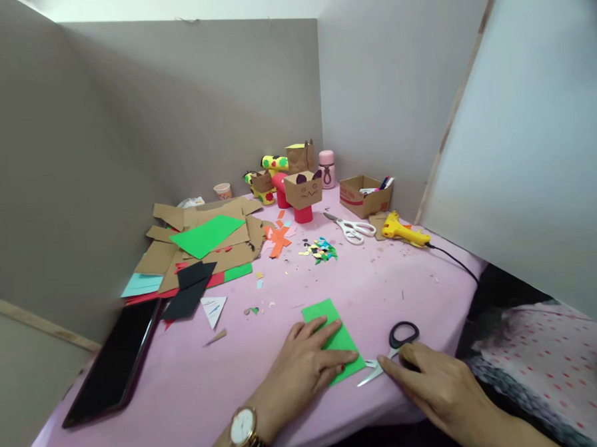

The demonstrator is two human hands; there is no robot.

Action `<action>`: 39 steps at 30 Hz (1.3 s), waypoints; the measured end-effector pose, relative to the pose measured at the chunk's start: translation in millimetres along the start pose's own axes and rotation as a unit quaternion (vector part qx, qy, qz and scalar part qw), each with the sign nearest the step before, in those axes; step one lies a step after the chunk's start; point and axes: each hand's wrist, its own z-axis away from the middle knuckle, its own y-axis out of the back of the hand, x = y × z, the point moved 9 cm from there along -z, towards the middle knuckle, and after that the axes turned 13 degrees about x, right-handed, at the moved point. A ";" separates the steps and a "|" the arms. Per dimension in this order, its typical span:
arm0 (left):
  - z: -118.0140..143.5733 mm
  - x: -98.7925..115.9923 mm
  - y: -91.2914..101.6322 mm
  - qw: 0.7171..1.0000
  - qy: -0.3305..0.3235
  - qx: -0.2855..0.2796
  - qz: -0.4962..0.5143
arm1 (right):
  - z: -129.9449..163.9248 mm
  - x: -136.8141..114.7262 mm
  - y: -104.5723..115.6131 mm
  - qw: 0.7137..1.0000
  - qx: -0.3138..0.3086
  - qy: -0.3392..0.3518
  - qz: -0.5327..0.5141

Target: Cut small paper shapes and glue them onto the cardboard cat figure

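We are pressing a green paper piece (334, 338) flat near the front edge of the pink table (187, 383), a little right of its middle. Its edges look cleanly straight and it seems to be a single trimmed rectangle; we cannot tell whether any fold or further cut has been made in it, so we are judging the work on this piece as still at an early stage.

Our left hand (306, 366) is lying open on the paper, fingers stretched out and flat, holding it down rather than gripping it. Our right hand (429, 377) is resting on the table just beside the paper's right corner, its forefinger and thumb touching the black-handled scissors (392, 352). The fingers are not threaded through the loops, so we are reading this as touching, not yet a closed hold. The scissors are lying on the cloth, blades pointing toward the paper.

Further back, toward the left edge, a dark tablet (115, 360) is lying flat, with a heap of cardboard and coloured sheets (204, 245) behind it. Near the far corner cardboard box figures (303, 188) are standing, and along the right edge are lying white scissors (351, 229), a yellow glue gun (401, 230) and a small carton of pens (364, 193). Coloured scraps (320, 249) are scattered mid-table.
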 end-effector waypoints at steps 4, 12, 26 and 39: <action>1.0 0.7 -0.3 1.000 -0.004 0.004 0.008 | 5.6 5.2 -1.6 1.000 -0.008 -0.010 -0.005; 1.4 0.8 -0.3 1.000 -0.004 0.008 0.009 | 11.8 6.8 -0.2 1.000 -0.011 -0.002 -0.015; 3.0 0.3 -1.8 1.000 -0.005 0.012 0.008 | 5.9 -4.6 4.1 1.000 0.021 -0.008 -0.022; 4.1 1.8 2.5 1.000 -0.007 0.022 0.010 | 5.0 -10.2 -4.7 1.000 0.003 0.018 -0.007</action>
